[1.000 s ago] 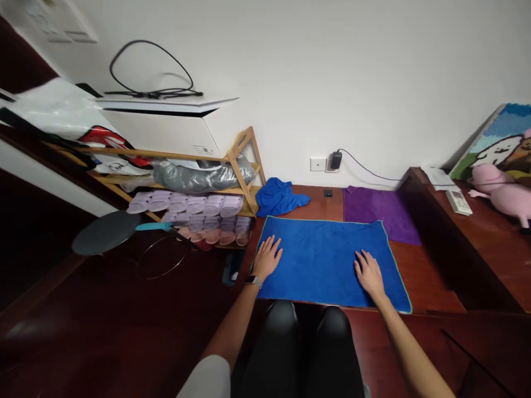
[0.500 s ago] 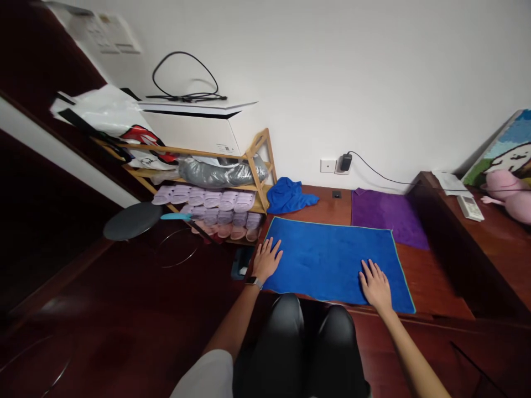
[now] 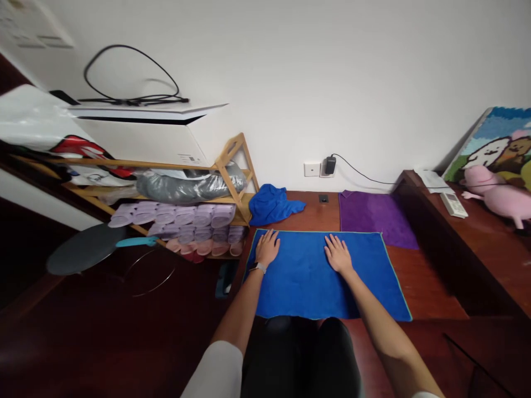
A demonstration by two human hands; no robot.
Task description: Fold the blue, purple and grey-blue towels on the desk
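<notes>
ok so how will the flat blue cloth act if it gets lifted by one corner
The blue cloth would probably droop, being thin and flat. It looks light for its spread. Pushed sideways, it might ruck up, like the crumpled cloth.

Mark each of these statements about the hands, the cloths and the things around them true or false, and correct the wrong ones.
1. The left hand and the right hand both rest on the spread blue cloth. True.
2. The watch is on the right wrist. False: it is on the left wrist.
3. The crumpled blue cloth lies beside the wooden rack. True.
4. The purple cloth is rolled up. False: it lies spread out.
5. The black adapter is plugged in at the wall. True.
</notes>
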